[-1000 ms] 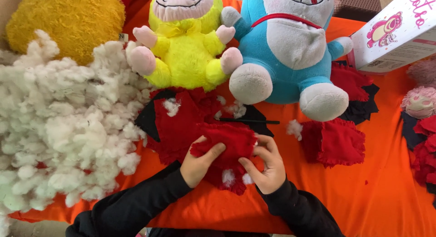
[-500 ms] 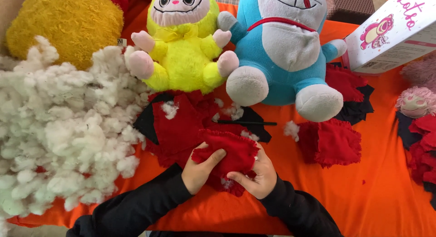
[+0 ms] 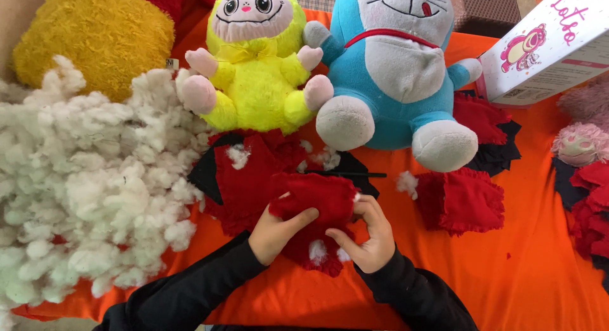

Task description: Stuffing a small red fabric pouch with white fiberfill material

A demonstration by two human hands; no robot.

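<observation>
Red fabric piece [image 3: 311,201] partly hidden by both hands

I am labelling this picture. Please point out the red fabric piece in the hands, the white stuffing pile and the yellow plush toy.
red fabric piece [image 3: 314,194], head view, upper middle.
white stuffing pile [image 3: 82,191], head view, centre.
yellow plush toy [image 3: 260,83], head view, belly.

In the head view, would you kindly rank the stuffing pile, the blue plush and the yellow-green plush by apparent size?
1. Stuffing pile
2. Blue plush
3. Yellow-green plush

All partly cropped or overlapped.
</observation>
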